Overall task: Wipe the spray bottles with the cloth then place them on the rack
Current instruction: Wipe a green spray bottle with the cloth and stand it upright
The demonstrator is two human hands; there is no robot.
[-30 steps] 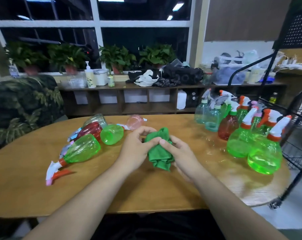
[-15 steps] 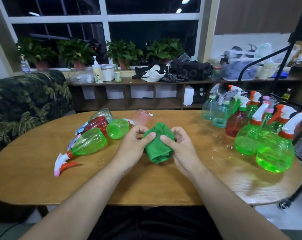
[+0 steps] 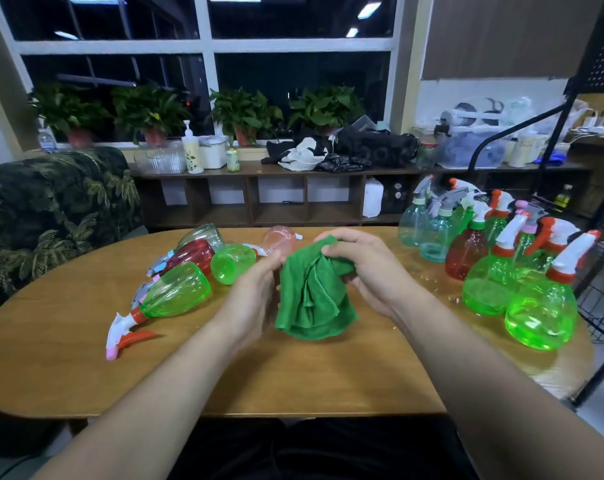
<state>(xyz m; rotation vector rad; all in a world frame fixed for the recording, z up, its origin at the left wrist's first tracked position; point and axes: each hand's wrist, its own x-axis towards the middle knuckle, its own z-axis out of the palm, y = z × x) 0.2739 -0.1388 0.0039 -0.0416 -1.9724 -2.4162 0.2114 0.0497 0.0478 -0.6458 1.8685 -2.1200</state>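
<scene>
A green cloth (image 3: 312, 299) hangs bunched above the middle of the wooden table (image 3: 68, 368). My right hand (image 3: 370, 271) pinches its top edge. My left hand (image 3: 255, 299) holds its left side, fingers along the fabric. Several spray bottles lie on their sides at the left: a green one with a white and orange trigger (image 3: 169, 296), a red one (image 3: 189, 254), a small green one (image 3: 231, 263) and a pink one (image 3: 280, 239). Several upright bottles stand at the right, among them a big green one (image 3: 539, 313), another green one (image 3: 487, 285) and a red one (image 3: 465, 251).
A black wire rack (image 3: 602, 299) stands just past the table's right end. A leaf-patterned sofa (image 3: 51, 209) sits at the left. A low wooden shelf unit (image 3: 276, 199) with clutter runs along the window behind the table.
Both hands have lifted the cloth off the table and let it unfold, so it now hangs down between them. The view has tilted up slightly.
</scene>
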